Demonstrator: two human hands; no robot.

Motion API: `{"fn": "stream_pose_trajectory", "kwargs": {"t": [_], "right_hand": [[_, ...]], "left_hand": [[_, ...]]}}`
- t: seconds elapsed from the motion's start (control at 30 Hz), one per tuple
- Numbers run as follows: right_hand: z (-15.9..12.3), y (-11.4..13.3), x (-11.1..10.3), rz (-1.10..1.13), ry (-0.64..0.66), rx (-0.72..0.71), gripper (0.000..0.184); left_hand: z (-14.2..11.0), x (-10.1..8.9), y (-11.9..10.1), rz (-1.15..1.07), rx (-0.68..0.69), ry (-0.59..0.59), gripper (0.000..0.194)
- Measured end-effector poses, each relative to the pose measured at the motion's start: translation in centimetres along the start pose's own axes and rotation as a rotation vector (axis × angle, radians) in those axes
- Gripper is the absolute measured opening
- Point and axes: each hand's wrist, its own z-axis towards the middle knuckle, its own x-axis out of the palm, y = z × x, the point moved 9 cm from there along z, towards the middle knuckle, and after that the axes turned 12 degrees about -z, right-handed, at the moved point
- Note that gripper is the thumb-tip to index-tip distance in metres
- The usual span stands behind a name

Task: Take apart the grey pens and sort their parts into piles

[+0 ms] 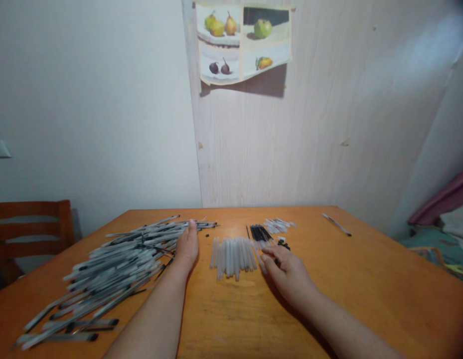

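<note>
My left hand [188, 243] stands on its edge at the right side of a large heap of pens [122, 257] with translucent barrels and black ends. Its thumb points up and away; the other fingers are hidden, and pen ends stick out beyond it. My right hand [289, 274] has thumb and forefinger closed on a translucent pen barrel [259, 257], at the right end of a row of similar empty barrels [233, 257]. Just beyond that hand lie a bundle of dark refills [260, 233] and several small black caps [284, 244].
A group of short clear pieces [279, 225] lies at the back of the wooden table [231, 319]. One single pen [336, 225] rests at the far right. A wooden chair [33, 224] stands on the left, and cloth [440, 224] is heaped on the right.
</note>
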Motion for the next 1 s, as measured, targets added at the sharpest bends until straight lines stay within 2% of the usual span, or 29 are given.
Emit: {"fn": "stream_pose_trajectory", "kwargs": {"t": [0.17, 0.3, 0.5, 0.73, 0.87, 1.0], "right_hand": [[-0.1, 0.3, 0.0, 0.018, -0.006, -0.023, 0.034], [0.0, 0.4, -0.1, 0.035, 0.002, -0.024, 0.033], [0.1, 0.0, -0.2, 0.026, -0.005, -0.009, 0.03], [0.0, 0.1, -0.5, -0.019, -0.003, -0.015, 0.03], [0.0, 0.0, -0.5, -0.024, -0.012, -0.017, 0.03], [0.0, -0.1, -0.4, -0.02, -0.004, -0.019, 0.03]], "left_hand": [[0.7, 1.4, -0.9, 0.039, 0.08, 0.051, 0.062], [1.1, 3.1, -2.6, 0.255, 0.232, 0.162, 0.04], [1.3, 5.3, -4.4, 0.642, 0.444, 0.289, 0.036], [2.4, 8.2, -3.6, 0.782, 0.463, 0.511, 0.04], [2.7, 9.1, -3.1, 0.785, 0.479, 0.534, 0.035], [2.5, 9.3, -3.1, 0.755, 0.512, 0.507, 0.027]]}}
